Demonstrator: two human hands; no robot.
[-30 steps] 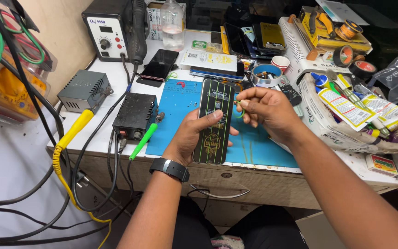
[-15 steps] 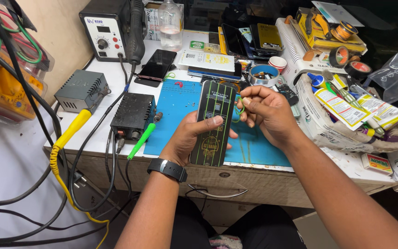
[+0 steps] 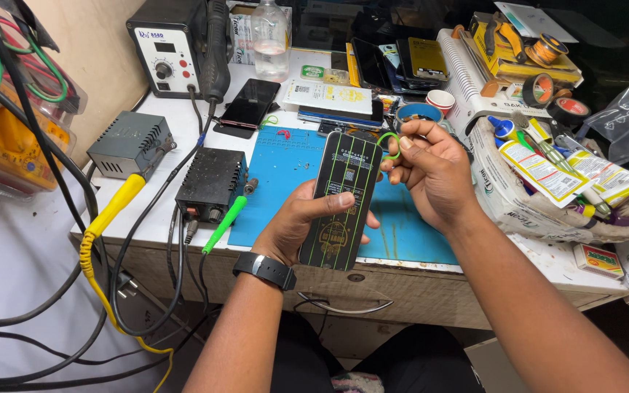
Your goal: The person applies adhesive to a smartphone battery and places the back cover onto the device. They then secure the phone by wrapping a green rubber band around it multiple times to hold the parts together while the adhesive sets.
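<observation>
Since half a second ago the right hand [image 3: 431, 171] has lifted slightly and now pinches a thin green loop [image 3: 389, 145] just beside the upper right corner of the black phone-shaped panel [image 3: 342, 198], where before its fingers were pressed close against the panel's edge; the panel itself has kept its upright tilt above the blue work mat [image 3: 293, 175]. The left hand [image 3: 301, 225] grasps the panel from below, its thumb laid across the front face and its fingers wrapped behind, a black watch [image 3: 263, 270] on the wrist. The right hand is closed on the green loop between thumb and forefinger, the other fingers curled. The panel is held in the air over the front of the tabletop [image 3: 176, 116], above the mat's near edge. To the left of the mat sit a small black box [image 3: 212, 182] with a green-handled tool [image 3: 226, 222] leaning beside it, and a grey box [image 3: 129, 142] farther left. A dark phone [image 3: 249, 102] lies behind the mat, and a clear bottle [image 3: 271, 36] stands near the back by a soldering station [image 3: 169, 44].
</observation>
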